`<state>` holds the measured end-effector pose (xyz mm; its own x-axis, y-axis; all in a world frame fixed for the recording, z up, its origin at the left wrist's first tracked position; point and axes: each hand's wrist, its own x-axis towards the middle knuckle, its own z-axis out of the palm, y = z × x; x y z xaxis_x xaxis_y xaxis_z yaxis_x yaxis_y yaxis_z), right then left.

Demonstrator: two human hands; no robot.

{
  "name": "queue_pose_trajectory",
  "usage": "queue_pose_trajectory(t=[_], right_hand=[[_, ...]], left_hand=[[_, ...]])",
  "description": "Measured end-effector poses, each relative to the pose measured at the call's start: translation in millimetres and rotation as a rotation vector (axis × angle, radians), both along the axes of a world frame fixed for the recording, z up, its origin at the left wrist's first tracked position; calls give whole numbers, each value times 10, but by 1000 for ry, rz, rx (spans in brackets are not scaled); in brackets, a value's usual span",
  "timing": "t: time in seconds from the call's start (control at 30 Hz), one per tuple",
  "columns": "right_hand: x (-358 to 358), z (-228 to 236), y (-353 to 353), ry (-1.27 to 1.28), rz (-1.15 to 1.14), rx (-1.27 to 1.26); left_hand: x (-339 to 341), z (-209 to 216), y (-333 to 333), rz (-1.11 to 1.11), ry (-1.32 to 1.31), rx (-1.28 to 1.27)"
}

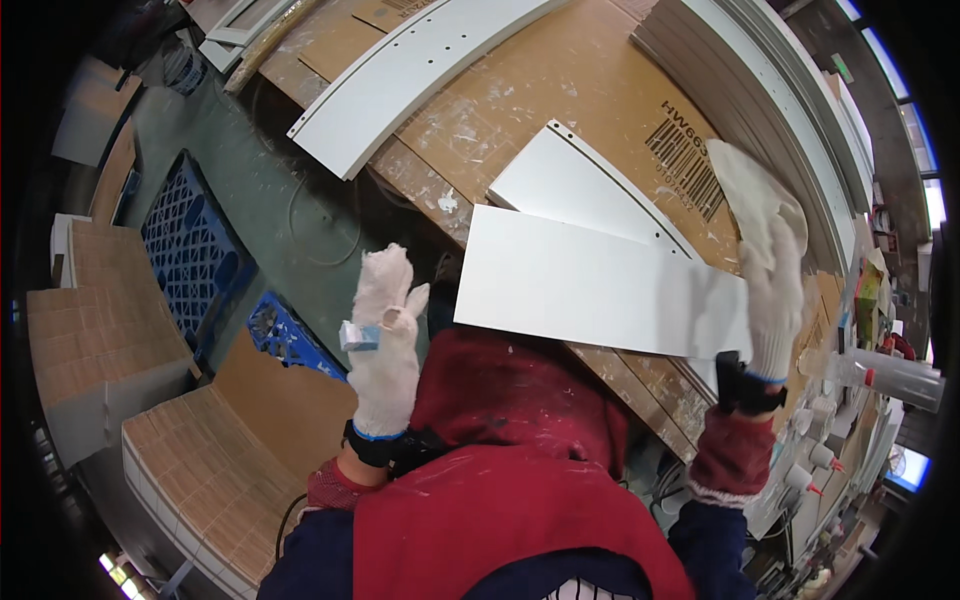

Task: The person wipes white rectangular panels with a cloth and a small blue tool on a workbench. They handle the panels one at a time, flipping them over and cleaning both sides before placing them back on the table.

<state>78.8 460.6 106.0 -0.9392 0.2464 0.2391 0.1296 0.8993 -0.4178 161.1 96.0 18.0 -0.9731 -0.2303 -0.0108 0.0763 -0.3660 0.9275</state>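
My left hand (385, 350), in a white knit glove, is raised off the table's near left side. A small white and light-blue block (360, 337) sticks out from its outer edge, seemingly held there; the grip itself is hidden. My gloved right hand (775, 310) is at the right end of a flat white panel (580, 275), closed on an off-white cloth (745, 180). The cloth stretches beyond my fingers over the cardboard. The panel overlaps a second white piece (570, 180) with a curved edge and small holes.
Cardboard (570, 85) covers the table under the panels. A curved white board with holes (420, 60) overhangs its far left edge. Stacked curved boards (760, 90) stand at the right. A blue plastic pallet (190, 240) and stacked brown-faced panels (215, 480) are left; glue bottles (800, 478) lower right.
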Motion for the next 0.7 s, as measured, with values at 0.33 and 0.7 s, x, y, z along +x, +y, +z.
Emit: queue_pose_trajectory(t=[0.33, 0.7], right_hand=[[456, -244, -1866, -295, 914, -1126], [152, -125, -1296, -372, 413, -1057]], left_hand=[[-57, 350, 326, -314, -79, -162], [-129, 89, 265, -303, 176, -724]])
